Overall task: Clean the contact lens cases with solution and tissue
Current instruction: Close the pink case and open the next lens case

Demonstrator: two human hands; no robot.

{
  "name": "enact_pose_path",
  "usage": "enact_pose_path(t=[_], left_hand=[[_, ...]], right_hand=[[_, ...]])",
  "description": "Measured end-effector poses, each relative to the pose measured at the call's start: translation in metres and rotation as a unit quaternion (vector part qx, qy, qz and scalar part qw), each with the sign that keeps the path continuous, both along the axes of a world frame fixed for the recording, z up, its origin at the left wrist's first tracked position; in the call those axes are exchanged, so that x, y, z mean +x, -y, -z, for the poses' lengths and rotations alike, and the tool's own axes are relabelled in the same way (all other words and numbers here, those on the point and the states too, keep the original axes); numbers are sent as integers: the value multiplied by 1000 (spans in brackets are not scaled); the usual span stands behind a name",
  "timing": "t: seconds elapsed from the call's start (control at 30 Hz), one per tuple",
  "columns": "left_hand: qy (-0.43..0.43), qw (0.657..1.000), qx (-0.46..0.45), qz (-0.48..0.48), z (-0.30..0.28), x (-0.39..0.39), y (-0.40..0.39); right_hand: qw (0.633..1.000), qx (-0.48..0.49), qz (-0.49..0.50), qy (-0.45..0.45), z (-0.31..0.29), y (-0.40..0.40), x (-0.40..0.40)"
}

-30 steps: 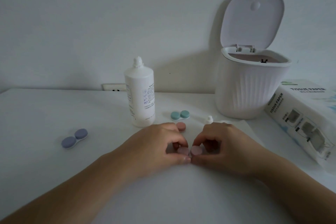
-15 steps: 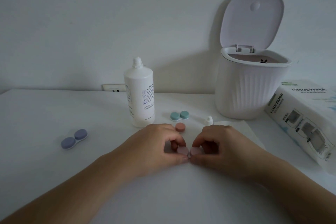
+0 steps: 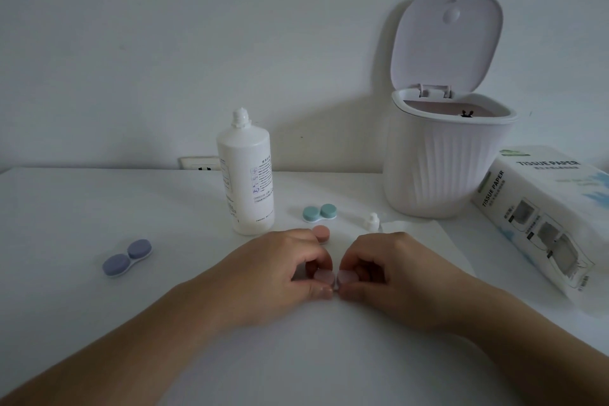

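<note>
The pink lens case (image 3: 335, 277) sits on the white table (image 3: 66, 208) near the middle, its two pale, matte round caps side by side. The left hand (image 3: 280, 273) pinches the left cap and the right hand (image 3: 395, 273) pinches the right one, thumbs in front, probably so each cap can be twisted while the other hand steadies the case; whether they are loosening or tightening I cannot tell. Just beyond lies a salmon cap (image 3: 321, 233). Farther off stand the solution bottle (image 3: 245, 175), uncapped, with its small white cap (image 3: 372, 221) to the right, a teal case (image 3: 319, 212) between, and a purple case (image 3: 127, 257) far left. The open bin (image 3: 445, 168) and tissue pack (image 3: 543, 214) wait right.
</note>
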State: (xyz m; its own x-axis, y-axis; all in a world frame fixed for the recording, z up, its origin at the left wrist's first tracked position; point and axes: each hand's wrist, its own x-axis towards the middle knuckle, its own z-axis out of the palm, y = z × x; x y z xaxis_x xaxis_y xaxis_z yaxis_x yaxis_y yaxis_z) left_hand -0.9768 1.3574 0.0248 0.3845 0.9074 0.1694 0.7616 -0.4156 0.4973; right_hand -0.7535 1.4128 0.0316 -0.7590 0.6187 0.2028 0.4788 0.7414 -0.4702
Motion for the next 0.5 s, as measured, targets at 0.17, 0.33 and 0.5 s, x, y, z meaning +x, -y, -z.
enact_pose_path(t=[0.17, 0.33, 0.5], left_hand=[[3, 1000, -2, -6, 2, -2, -2], [29, 999, -9, -20, 3, -2, -2], [39, 999, -20, -32, 2, -1, -2]], right_hand=[[1000, -4, -16, -2, 1, 2, 1], [998, 48, -44, 3, 0, 3, 1], [997, 67, -16, -23, -3, 5, 1]])
